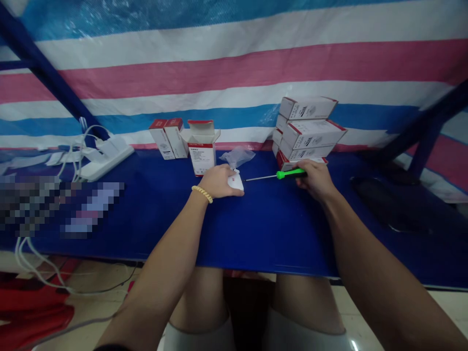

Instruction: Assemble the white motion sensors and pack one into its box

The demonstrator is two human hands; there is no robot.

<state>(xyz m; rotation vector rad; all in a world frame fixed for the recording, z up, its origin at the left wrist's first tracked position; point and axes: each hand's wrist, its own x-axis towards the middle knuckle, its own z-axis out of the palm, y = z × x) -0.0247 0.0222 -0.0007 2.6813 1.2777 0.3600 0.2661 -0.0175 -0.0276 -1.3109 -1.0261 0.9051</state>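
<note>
My left hand (218,182), with a braided band at the wrist, is closed round a small white detector (236,182) on the blue table. A screwdriver (286,173) with a green and black handle lies level in my right hand (315,178), its fingers wrapped round the handle. The thin shaft points left, its tip close to the detector's right side; whether they touch I cannot tell. Just behind the detector lies a crumpled clear plastic bag (237,156). An open white and red detector box (203,153) stands behind my left hand.
Two closed boxes (169,139) stand left of the open one. Several boxes are stacked (309,131) behind my right hand. A white power strip (107,158) with cables lies at the left, and a dark flat object (387,202) at the right. A striped sheet (234,63) hangs behind the blue table (263,234).
</note>
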